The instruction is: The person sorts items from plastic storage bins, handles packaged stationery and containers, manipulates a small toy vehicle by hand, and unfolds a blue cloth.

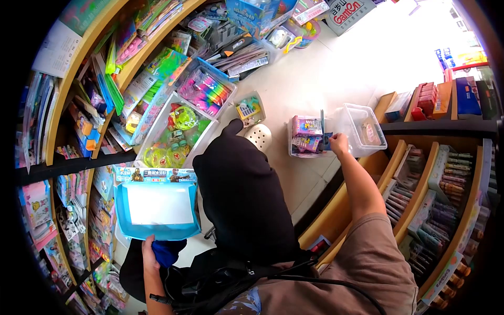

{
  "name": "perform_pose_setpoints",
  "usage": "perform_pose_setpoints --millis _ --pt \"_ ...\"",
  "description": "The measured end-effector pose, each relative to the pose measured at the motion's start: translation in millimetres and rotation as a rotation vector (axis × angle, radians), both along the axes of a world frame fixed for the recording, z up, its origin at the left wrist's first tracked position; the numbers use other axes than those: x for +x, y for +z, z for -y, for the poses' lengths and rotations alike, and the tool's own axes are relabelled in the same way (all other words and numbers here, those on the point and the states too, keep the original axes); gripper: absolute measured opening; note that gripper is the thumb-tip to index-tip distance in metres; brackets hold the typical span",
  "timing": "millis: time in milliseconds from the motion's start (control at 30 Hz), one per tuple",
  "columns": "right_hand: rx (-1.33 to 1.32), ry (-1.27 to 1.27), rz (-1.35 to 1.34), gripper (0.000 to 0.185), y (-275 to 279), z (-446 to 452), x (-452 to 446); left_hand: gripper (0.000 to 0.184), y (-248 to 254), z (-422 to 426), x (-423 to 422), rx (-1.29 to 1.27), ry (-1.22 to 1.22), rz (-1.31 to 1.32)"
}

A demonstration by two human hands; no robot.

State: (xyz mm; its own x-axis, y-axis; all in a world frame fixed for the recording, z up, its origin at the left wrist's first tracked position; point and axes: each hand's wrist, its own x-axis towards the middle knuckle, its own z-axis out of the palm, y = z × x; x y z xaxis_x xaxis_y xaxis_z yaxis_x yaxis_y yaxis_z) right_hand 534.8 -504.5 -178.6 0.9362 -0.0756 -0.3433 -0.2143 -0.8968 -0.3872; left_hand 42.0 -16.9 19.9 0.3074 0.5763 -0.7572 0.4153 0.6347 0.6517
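At the lower left, my left hand point(150, 255) closes on the near edge of a light-blue open cardboard display box point(157, 231) with a white bottom and a printed header. A dark blue cloth-like item point(169, 251) lies beside that hand. My right hand point(338, 143) reaches out to the right and pinches a small dark blue packet point(327, 140) at the side of a clear plastic bin point(302, 155). Pink and purple printed boxes point(306, 127) fill this bin. Right behind my right hand stands another clear bin point(362, 147) with a pale pink item inside.
Shelves of books and toys point(79, 126) curve along the left. Bins of colourful pens point(206, 93) and green toys point(173, 144) stand by my legs. A small bin point(250, 108) sits near my beige clog point(258, 137). Pen shelves point(446, 184) line the right.
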Motion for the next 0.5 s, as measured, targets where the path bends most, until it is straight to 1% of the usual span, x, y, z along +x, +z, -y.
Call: perform_pose_setpoints --millis 333,500 --pt "-0.088 0.022 0.033 0.017 -14.9 3.7 9.0 0.035 -7.0 -3.2 -2.1 -0.036 0.012 -0.019" --pt "-0.041 0.03 0.052 0.017 -12.8 6.3 9.3 0.037 -8.7 -5.1 -2.8 -0.03 0.004 -0.016"
